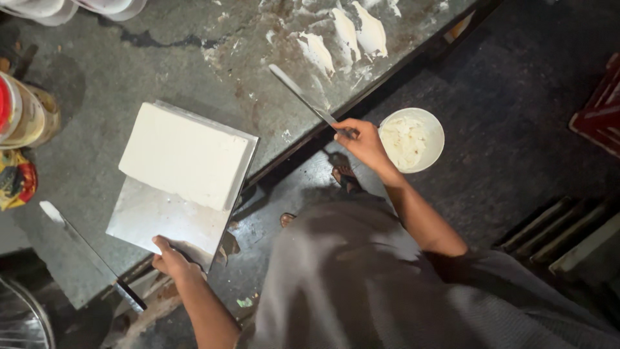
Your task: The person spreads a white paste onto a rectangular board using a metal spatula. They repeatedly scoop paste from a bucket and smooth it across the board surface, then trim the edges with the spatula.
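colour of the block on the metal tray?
White, uniform, no pattern: the block sits on the grey metal tray. Head view shows it.

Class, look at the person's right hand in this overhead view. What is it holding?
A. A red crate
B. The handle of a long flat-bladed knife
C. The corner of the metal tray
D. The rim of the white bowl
B: the right hand grips the handle of the long knife, whose blade reaches over the counter, beside the white bowl.
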